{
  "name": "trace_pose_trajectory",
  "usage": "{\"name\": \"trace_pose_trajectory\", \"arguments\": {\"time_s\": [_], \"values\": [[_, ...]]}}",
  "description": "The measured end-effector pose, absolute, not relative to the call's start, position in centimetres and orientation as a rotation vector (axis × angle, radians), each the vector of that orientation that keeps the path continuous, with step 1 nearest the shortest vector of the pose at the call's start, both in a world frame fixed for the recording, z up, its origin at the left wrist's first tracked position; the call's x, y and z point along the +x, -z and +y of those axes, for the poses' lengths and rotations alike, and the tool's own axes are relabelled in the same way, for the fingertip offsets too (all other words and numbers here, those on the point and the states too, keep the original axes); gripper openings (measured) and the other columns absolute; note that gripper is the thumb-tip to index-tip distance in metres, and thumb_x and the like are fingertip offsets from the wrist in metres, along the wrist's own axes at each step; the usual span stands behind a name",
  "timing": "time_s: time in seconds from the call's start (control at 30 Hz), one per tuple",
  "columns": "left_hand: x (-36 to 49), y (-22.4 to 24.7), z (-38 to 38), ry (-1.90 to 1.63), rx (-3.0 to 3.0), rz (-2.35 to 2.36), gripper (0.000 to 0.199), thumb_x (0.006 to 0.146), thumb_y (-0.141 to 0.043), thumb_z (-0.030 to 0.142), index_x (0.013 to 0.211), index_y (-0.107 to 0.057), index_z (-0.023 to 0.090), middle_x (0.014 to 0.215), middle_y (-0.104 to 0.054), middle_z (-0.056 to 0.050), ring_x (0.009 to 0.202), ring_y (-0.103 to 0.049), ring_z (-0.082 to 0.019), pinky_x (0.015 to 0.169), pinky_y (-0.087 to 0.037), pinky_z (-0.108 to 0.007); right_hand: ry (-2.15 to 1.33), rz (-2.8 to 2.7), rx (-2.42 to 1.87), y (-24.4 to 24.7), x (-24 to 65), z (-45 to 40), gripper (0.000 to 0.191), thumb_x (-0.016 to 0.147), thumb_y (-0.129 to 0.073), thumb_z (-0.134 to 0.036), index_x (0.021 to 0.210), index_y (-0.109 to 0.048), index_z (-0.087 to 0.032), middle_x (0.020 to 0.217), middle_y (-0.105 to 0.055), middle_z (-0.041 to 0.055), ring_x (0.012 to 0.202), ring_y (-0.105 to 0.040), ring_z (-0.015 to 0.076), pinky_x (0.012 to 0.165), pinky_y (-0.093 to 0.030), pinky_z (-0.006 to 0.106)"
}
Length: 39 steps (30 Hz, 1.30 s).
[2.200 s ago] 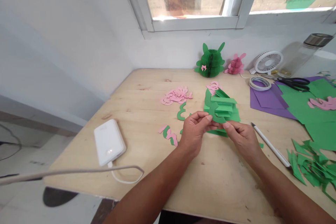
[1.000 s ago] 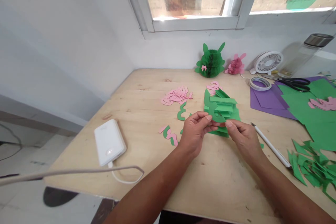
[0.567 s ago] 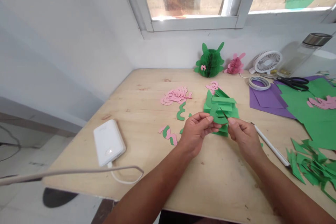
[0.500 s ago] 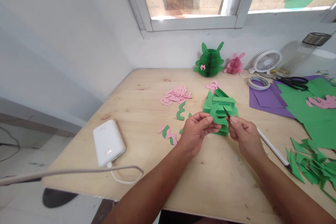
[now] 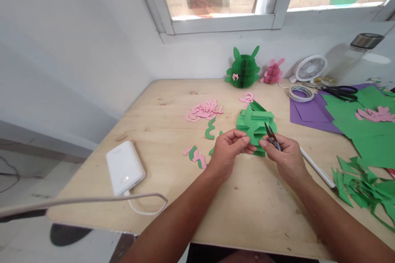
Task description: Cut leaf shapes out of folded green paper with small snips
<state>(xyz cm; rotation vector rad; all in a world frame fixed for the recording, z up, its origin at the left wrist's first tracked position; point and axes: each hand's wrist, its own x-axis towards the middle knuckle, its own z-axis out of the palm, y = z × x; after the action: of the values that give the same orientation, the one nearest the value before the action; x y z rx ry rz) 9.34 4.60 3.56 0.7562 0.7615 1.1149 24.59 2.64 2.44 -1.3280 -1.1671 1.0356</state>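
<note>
My left hand (image 5: 231, 148) pinches a curvy green paper cutout (image 5: 252, 125) between thumb and fingers. Small scissors (image 5: 270, 133) with dark, slightly parted blades are held in my right hand (image 5: 285, 154), pointing up and away from me. My right thumb and fingertip reach the cutout's right end; whether they grip it, I cannot tell. Behind and below the cutout lies a stack of folded green paper pieces (image 5: 270, 121) on the table, partly hidden by my hands. Left of my left hand, wavy green strips (image 5: 210, 128) and pink-and-green strips (image 5: 196, 157) lie flat.
Pink cutouts (image 5: 204, 110) form a pile left of centre. Against the wall stand a green paper figure (image 5: 243, 70), a pink one (image 5: 273, 72) and a fan (image 5: 309, 68). Black-handled scissors (image 5: 341, 92), a white pen (image 5: 317, 168) and green scraps (image 5: 364, 185) lie right; a power bank (image 5: 125, 167) lies left.
The scissors have turned in my right hand, from a single dark edge over the cutout to two visible blades pointing up beside it. My left hand still holds the cutout. The view shifted slightly.
</note>
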Motion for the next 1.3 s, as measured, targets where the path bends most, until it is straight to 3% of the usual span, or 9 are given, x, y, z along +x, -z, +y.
{"name": "trace_pose_trajectory", "arguments": {"time_s": [0.27, 0.43, 0.5, 0.8, 1.07, 1.3], "values": [[9.1, -3.4, 4.8, -1.150, 0.871, 0.839, 0.021, 0.066, -0.076, 0.028, 0.071, -0.060, 0.014, 0.056, -0.063, 0.001, 0.055, -0.064, -0.013, 0.058, -0.050, -0.024, -0.956, -1.263, -1.407, -3.4, 24.2, 2.6, 0.022, 0.067, -0.072, -0.035, 0.062, -0.061, -0.017, 0.055, -0.042, -0.0034, 0.053, -0.034, 0.0106, 0.048, -0.026, 0.025], [8.7, -3.4, 5.2, -1.141, 0.881, 0.816, 0.022, 0.066, -0.077, 0.027, 0.072, -0.061, 0.014, 0.056, -0.062, 0.002, 0.055, -0.064, -0.013, 0.058, -0.050, -0.024, -1.079, -1.255, -1.233, -2.8, 24.6, 2.6, 0.032, 0.085, -0.055, -0.047, 0.076, -0.063, -0.017, 0.052, -0.035, -0.0053, 0.048, -0.028, 0.0103, 0.045, -0.021, 0.025], [8.5, -3.5, 5.3, -1.126, 0.862, 0.786, 0.023, 0.066, -0.078, 0.028, 0.072, -0.060, 0.015, 0.056, -0.063, 0.002, 0.054, -0.064, -0.013, 0.057, -0.050, -0.024, -1.127, -1.223, -1.171, -2.4, 24.9, 2.8, 0.039, 0.090, -0.048, -0.051, 0.074, -0.060, -0.017, 0.051, -0.035, -0.0050, 0.048, -0.028, 0.0104, 0.045, -0.019, 0.026], [8.0, -3.7, 5.7, -1.132, 0.805, 0.670, 0.025, 0.064, -0.080, 0.027, 0.072, -0.059, 0.015, 0.056, -0.064, 0.001, 0.054, -0.064, -0.014, 0.057, -0.050, -0.025, -1.088, -1.453, -1.255, -2.7, 24.9, 2.9, 0.049, 0.087, -0.052, -0.054, 0.054, -0.039, -0.020, 0.054, -0.028, -0.0046, 0.051, -0.023, 0.0102, 0.048, -0.017, 0.027], [7.8, -3.8, 5.9, -1.144, 0.812, 0.657, 0.025, 0.064, -0.079, 0.028, 0.073, -0.060, 0.014, 0.057, -0.064, 0.000, 0.054, -0.064, -0.014, 0.057, -0.050, -0.025, -1.053, -1.576, -1.244, -3.4, 24.7, 2.7, 0.045, 0.086, -0.052, -0.054, 0.058, -0.050, -0.018, 0.055, -0.028, -0.0042, 0.051, -0.026, 0.0107, 0.047, -0.023, 0.025], [7.5, -4.1, 5.8, -1.178, 0.879, 0.722, 0.024, 0.065, -0.079, 0.030, 0.071, -0.061, 0.016, 0.056, -0.062, 0.002, 0.054, -0.061, -0.013, 0.057, -0.050, -0.026, -1.019, -1.602, -1.311, -2.9, 25.3, 2.8, 0.046, 0.086, -0.053, -0.056, 0.066, -0.066, -0.017, 0.061, -0.050, 0.0025, 0.060, -0.044, 0.0160, 0.051, -0.035, 0.026]]}}
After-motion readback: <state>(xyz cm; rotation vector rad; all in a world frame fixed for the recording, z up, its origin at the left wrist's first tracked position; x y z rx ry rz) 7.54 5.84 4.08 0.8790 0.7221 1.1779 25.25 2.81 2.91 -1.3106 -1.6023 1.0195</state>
